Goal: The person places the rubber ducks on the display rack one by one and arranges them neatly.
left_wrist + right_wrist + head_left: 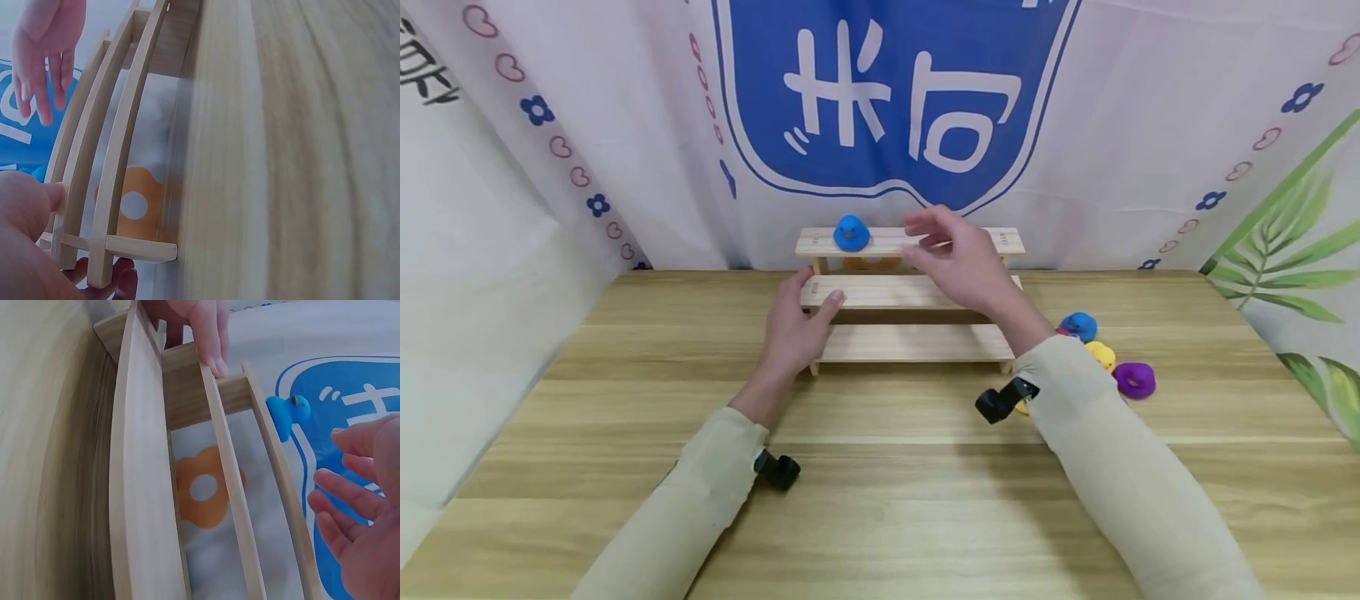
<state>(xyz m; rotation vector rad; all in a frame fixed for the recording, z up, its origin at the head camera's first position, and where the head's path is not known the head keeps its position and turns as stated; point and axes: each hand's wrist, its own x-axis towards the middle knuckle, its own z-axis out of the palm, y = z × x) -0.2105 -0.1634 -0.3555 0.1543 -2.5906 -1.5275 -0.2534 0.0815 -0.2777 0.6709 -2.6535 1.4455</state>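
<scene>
A three-tier wooden step shelf stands against the curtain at the back of the table. My left hand grips its left end, thumb over the middle tier and fingers curled round behind, as the left wrist view shows. On the top tier, toward the left, sits a blue rubber duck. To the right of that duck, my right hand hovers over the top tier with fingers loosely bent. Nothing is in its fingers in the right wrist view, where the blue duck stands apart from them.
Right of the shelf lie more small toys: a blue duck, a yellow duck and a purple one, partly behind my right sleeve. A white curtain with a blue emblem hangs behind the table.
</scene>
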